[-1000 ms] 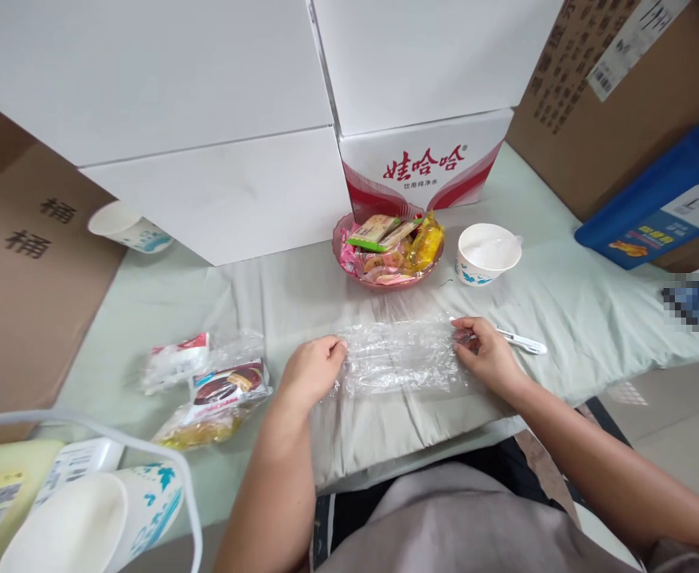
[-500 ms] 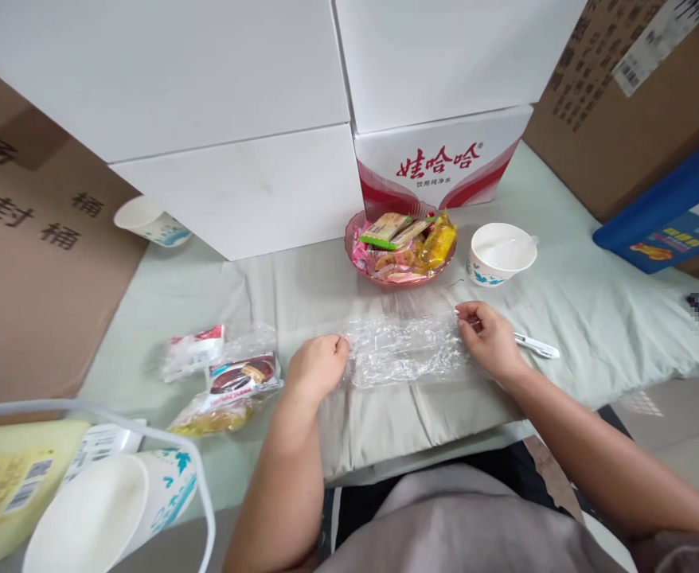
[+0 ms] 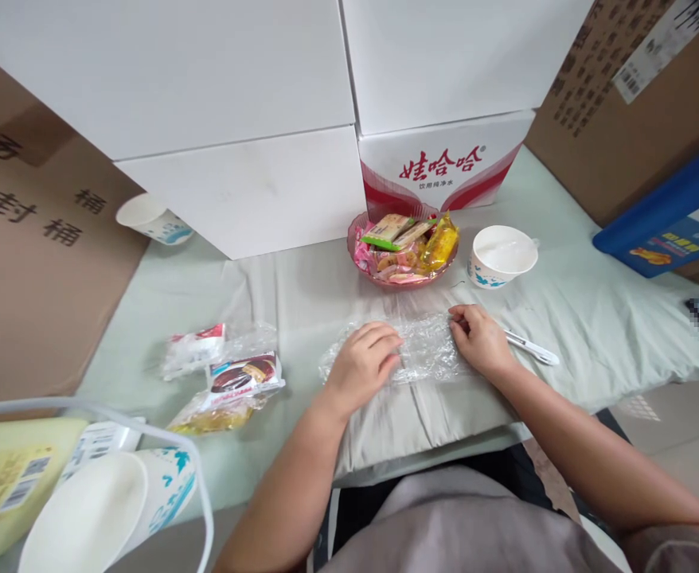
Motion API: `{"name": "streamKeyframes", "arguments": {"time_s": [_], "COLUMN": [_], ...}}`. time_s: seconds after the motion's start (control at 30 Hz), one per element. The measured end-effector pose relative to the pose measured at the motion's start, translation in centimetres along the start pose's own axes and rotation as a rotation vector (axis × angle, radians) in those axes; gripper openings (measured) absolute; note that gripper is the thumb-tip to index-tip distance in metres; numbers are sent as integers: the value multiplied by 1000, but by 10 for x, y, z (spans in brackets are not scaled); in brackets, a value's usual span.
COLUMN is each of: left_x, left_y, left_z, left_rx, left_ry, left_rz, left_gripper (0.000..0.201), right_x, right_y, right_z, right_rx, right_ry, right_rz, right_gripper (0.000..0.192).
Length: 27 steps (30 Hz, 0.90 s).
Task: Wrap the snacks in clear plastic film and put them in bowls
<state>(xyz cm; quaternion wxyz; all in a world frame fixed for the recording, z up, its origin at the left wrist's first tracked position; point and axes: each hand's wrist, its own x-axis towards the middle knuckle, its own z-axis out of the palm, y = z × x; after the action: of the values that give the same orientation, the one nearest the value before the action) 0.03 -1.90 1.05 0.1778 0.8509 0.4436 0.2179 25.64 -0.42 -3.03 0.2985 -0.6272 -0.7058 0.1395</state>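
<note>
Head view: one crinkled, clear plastic film (image 3: 426,352) lies on the pale green cloth (image 3: 600,318), in front of one pink, translucent, round bowl (image 3: 379,279) of wrapped snacks (image 3: 410,248). The bare left hand (image 3: 361,364) rests over the film's left part with fingers close together, the bare right hand (image 3: 481,341) at its right end with fingers curled (cannot tell whether either grips it). Also counted: one slim white pen (image 3: 536,350), three blue-printed white paper cups (image 3: 488,275), three plastic-wrapped packets (image 3: 244,376) at left.
</note>
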Motion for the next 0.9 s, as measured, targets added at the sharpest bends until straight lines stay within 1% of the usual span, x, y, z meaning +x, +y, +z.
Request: {"name": "streamKeyframes", "arguments": {"time_s": [0.03,0.07,0.1,0.13,0.2,0.27,0.3,0.33,0.37,0.43,0.47,0.5,0.57,0.63,0.67,0.7,0.73,0.77,0.8,0.83,0.87,0.9], "left_x": [1,2,2,2,2,1,1,1,2,1,0,-1,-5,-10,-11,-12,-11,-10,-8,-7,-6,-6], "left_y": [1,1,0,-1,-3,-2,0,1,3,3,0,-4,-17,-33,-39,-44,-46,-45,-41,-34,-26,-17], "left_z": [5,9,11,13,13,12,12,11,11,8,6,2,-10,-22,-28,-32,-34,-35,-34,-32,-29,-26], "left_rx": [21,53,87,114,144,159,164,169,175,197,217,246,329,421,450,464,456,424,367,289,199,114], "left_ry": [-83,-151,-206,-251,-303,-315,-318,-322,-326,-325,-316,-296,-208,-59,33,133,233,317,367,370,319,227], "left_rz": [-5,-39,-83,-123,-160,-168,-171,-176,-179,-190,-211,-256,-423,-639,-720,-762,-757,-706,-615,-498,-374,-262], "left_gripper": [32,46,58,65,68,67,67,68,68,69,68,65,54,40,36,33,31,30,28,26,22,17], "right_x": [1,2,4,6,10,11,10,7,3,-6,-11,-16,-21,-23,-23,-22,-21,-20,-19,-19,-19,-20], "right_y": [1,2,3,5,5,2,-2,-7,-12,-20,-22,-23,-21,-18,-17,-17,-17,-18,-19,-20,-22,-22], "right_z": [-1,-3,-6,-10,-20,-27,-29,-29,-27,-19,-13,-7,1,6,6,7,6,5,3,0,-4,-9], "right_rx": [-1,0,0,-3,-28,-75,-93,-107,-124,-190,-243,-302,-397,-433,-438,-438,-435,-430,-421,-407,-387,-360], "right_ry": [-6,-8,3,30,134,246,262,232,156,-70,-176,-254,-330,-355,-360,-363,-367,-370,-372,-369,-356,-333], "right_rz": [-6,-15,-25,-34,-55,-99,-143,-207,-285,-425,-462,-470,-433,-401,-395,-394,-392,-390,-386,-383,-383,-388], "right_gripper": [20,21,21,21,21,21,22,23,26,35,43,50,61,64,64,64,64,64,63,62,60,58]}}
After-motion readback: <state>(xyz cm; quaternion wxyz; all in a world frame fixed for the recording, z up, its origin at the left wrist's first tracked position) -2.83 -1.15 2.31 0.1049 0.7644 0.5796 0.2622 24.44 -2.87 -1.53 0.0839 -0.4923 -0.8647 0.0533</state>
